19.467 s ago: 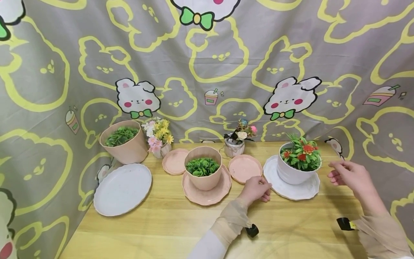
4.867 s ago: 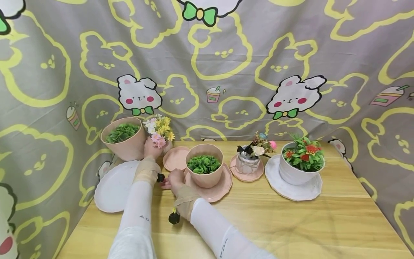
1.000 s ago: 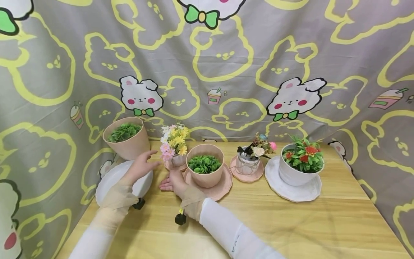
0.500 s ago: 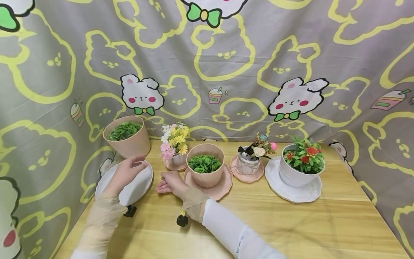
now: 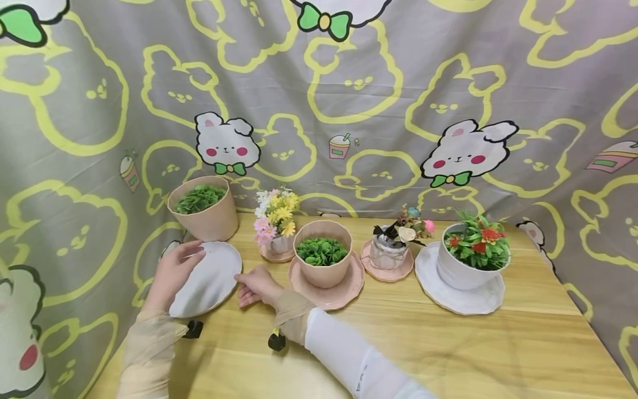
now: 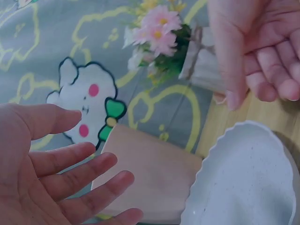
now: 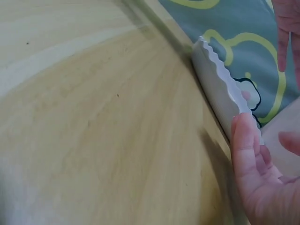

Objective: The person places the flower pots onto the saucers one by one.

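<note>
A white scalloped plate (image 5: 214,274) lies on the table at the left, in front of a large peach pot (image 5: 209,221) of green leaves. My left hand (image 5: 171,271) hovers over the plate's left side, its fingers loosely spread and holding nothing, as the left wrist view confirms. At the plate's right edge is my right hand (image 5: 256,288), fingertips right at the rim in the right wrist view and loosely bent. Behind it, a small pot of pink and yellow daisies (image 5: 275,213) stands on a pink saucer (image 5: 276,256).
In the middle, a peach pot (image 5: 324,271) stands on a pink plate (image 5: 349,293). Further right, a small pot of roses (image 5: 389,252) sits on a pink saucer (image 5: 406,266). A white pot (image 5: 461,271) rests on a white plate (image 5: 483,296). A patterned curtain (image 5: 379,111) hangs behind.
The roses, then the daisies, have been moved onto pink saucers. My left hand left the daisies and drew back over the white plate; my right hand came from the right to that plate's edge.
</note>
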### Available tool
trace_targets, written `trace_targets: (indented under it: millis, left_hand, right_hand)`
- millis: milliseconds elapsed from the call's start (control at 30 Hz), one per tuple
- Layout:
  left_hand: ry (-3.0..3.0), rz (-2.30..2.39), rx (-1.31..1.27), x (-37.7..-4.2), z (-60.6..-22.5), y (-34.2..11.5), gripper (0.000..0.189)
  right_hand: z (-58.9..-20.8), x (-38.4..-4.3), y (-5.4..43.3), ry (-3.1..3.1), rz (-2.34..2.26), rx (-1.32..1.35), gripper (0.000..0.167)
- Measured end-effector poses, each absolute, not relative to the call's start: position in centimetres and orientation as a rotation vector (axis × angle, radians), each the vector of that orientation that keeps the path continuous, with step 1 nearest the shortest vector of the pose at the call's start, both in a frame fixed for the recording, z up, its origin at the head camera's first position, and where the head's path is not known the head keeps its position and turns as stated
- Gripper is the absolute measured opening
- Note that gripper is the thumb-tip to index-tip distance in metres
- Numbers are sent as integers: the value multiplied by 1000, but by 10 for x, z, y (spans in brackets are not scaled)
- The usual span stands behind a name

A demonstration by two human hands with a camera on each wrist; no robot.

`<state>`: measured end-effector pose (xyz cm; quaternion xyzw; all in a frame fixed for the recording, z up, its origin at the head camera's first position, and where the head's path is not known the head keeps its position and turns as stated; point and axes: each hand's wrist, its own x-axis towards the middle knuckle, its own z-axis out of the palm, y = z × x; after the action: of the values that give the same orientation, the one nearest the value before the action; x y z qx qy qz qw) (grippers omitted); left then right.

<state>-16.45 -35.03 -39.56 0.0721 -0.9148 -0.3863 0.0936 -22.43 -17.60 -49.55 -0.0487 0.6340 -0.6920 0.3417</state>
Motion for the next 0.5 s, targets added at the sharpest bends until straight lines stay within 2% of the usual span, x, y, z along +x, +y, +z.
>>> trace_targets:
  millis: [500]
  left_hand:
    - [-2491, -1378, 486, -140, -420, -386, 55]
  right_hand:
    - [-495, -218, -190, 1742, -1759, -57, 35]
